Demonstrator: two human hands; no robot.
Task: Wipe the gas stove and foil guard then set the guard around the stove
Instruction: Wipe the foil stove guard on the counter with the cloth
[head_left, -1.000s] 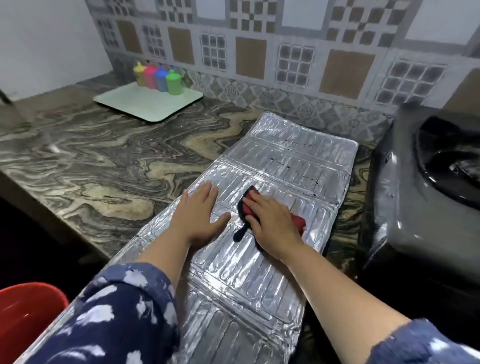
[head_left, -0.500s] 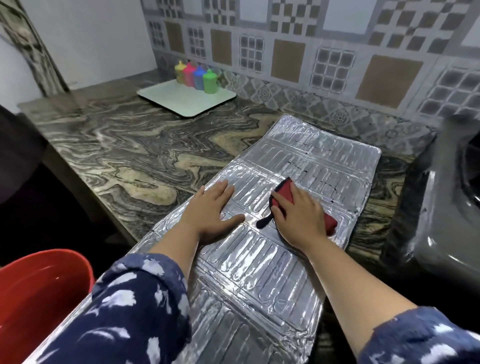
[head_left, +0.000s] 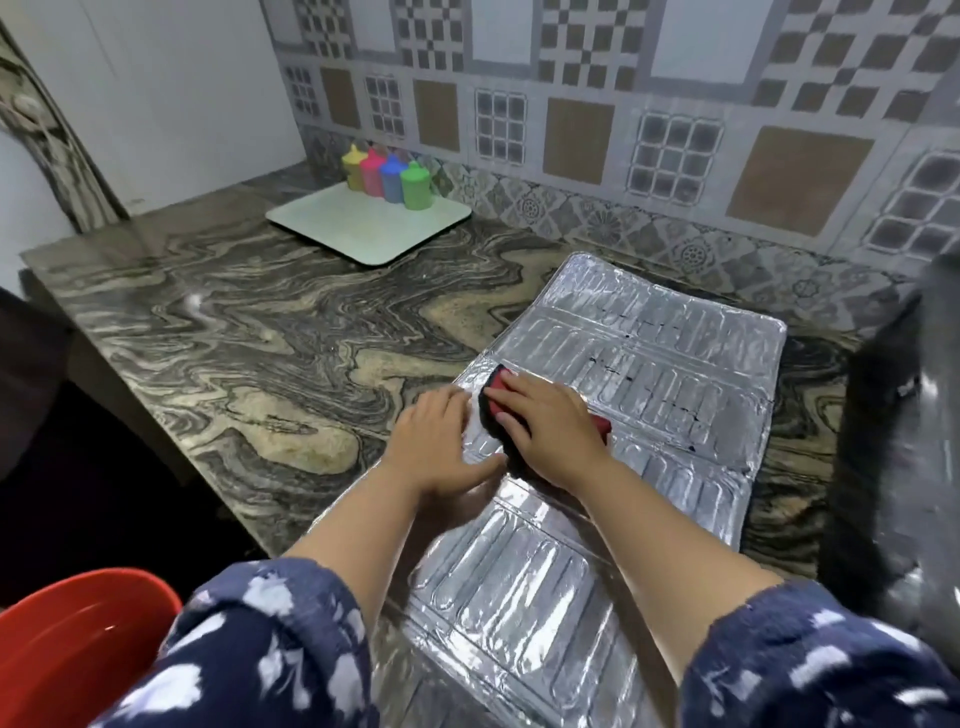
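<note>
The silver foil guard (head_left: 649, 374) lies flat and unfolded on the marble counter (head_left: 260, 332), running from the tiled wall toward me. My left hand (head_left: 434, 441) rests flat on its left edge, fingers straight. My right hand (head_left: 550, 426) presses a red and black cloth (head_left: 496, 400) onto the foil just beside the left hand, fingers laid over it. The black gas stove (head_left: 904, 467) stands at the right edge of view, blurred and only partly seen.
A white tray (head_left: 363, 228) with several coloured bottles (head_left: 387, 176) sits at the back left against the patterned tile wall. A red tub (head_left: 72, 649) is below the counter edge at bottom left. The counter drops off on the left.
My right hand has slid the cloth left across the foil until it is close to my left hand. The view has shifted left, so less of the stove shows.
</note>
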